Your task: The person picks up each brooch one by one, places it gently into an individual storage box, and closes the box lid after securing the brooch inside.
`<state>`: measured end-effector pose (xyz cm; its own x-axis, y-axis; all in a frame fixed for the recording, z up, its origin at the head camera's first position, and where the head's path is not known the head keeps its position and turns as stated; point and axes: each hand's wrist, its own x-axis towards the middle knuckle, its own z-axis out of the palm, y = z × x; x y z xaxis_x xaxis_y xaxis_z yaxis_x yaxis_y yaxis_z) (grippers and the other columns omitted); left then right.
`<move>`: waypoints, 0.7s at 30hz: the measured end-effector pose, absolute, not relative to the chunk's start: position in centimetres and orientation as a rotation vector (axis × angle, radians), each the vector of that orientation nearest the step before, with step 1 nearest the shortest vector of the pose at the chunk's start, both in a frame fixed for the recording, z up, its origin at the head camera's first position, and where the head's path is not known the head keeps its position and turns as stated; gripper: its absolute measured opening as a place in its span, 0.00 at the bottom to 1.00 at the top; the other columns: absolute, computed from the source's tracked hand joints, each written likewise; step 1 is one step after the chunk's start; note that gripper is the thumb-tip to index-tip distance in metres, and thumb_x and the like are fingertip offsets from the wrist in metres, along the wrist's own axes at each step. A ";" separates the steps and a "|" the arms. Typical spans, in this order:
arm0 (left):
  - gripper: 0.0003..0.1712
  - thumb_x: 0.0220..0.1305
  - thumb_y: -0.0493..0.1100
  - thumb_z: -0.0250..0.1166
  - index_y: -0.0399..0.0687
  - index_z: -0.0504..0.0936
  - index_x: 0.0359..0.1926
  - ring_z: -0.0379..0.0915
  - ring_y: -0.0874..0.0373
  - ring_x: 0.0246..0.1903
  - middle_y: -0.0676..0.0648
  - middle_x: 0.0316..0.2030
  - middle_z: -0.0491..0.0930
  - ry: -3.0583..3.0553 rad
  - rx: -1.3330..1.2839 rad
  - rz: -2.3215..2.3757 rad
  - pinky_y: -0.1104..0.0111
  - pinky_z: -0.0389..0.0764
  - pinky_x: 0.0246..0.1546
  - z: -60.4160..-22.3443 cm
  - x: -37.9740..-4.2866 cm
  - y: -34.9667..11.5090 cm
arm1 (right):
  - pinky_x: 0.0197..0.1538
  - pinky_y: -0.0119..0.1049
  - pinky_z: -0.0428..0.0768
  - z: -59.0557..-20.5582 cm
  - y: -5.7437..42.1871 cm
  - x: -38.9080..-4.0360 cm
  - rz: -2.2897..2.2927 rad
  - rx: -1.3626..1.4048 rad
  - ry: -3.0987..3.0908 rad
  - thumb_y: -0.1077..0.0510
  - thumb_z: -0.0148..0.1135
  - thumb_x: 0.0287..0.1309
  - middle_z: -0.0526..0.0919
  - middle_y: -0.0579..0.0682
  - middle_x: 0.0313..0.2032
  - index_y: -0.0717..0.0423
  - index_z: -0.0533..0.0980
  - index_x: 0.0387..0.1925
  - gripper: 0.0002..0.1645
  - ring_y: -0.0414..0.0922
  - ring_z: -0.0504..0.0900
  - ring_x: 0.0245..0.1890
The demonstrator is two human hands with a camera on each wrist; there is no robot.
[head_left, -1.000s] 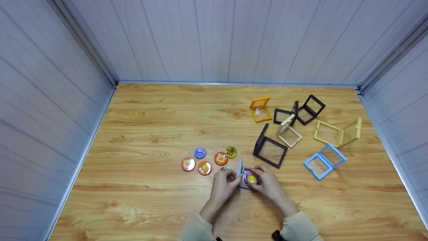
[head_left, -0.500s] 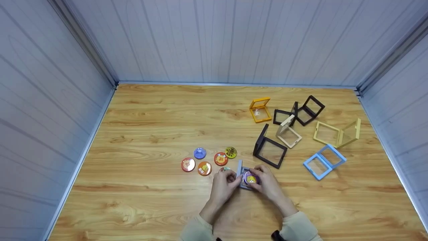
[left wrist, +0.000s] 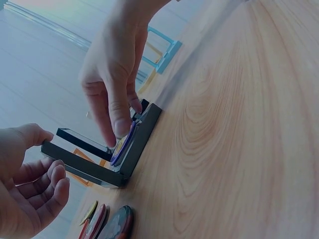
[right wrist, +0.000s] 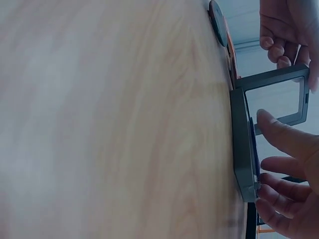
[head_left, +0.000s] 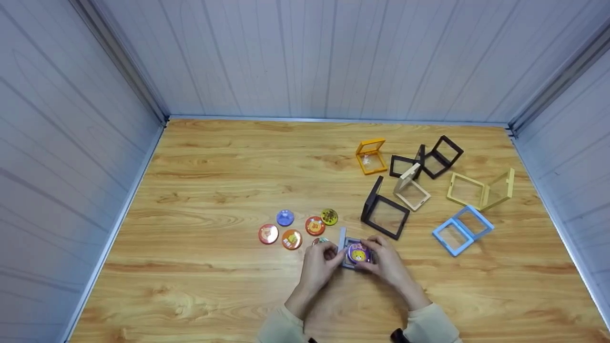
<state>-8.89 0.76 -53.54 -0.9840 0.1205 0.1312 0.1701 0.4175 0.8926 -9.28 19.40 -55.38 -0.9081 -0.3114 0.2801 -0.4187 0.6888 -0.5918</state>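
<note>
Purple badge [head_left: 358, 255] looks light, slick; I'd hold its rim. Right hand [head_left: 388, 263] pinches it; left hand [head_left: 317, 266] pinches grey lid [head_left: 342, 238].

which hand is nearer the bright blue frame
Right. The right hand, holding the purple badge, is left of the bright blue frame; the left hand, holding the grey frame's lid, is farther left.
</note>
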 end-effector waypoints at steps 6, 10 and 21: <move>0.10 0.50 0.41 0.65 0.43 0.77 0.18 0.63 0.70 0.16 0.56 0.14 0.71 -2.614 -0.275 -1.652 0.76 0.68 0.18 -53.5 -8.9 0.8 | 0.43 0.46 0.72 -55.4 20.4 -9.1 1.029 0.554 -2.726 0.57 0.75 0.25 0.73 0.56 0.38 0.70 0.75 0.40 0.34 0.52 0.74 0.37; 0.11 0.50 0.41 0.65 0.43 0.76 0.16 0.62 0.70 0.15 0.56 0.14 0.70 -2.593 -0.300 -1.639 0.77 0.67 0.17 -53.7 -8.9 0.8 | 0.41 0.43 0.72 -55.3 21.0 -9.2 1.059 0.495 -2.743 0.58 0.74 0.29 0.74 0.55 0.38 0.70 0.76 0.40 0.32 0.49 0.74 0.36; 0.10 0.50 0.41 0.65 0.43 0.77 0.17 0.63 0.69 0.16 0.56 0.14 0.71 -2.597 -0.290 -1.644 0.76 0.68 0.18 -53.8 -8.9 0.8 | 0.37 0.39 0.74 -55.2 21.9 -10.4 1.112 0.314 -2.842 0.67 0.64 0.44 0.78 0.52 0.31 0.67 0.78 0.37 0.14 0.46 0.76 0.31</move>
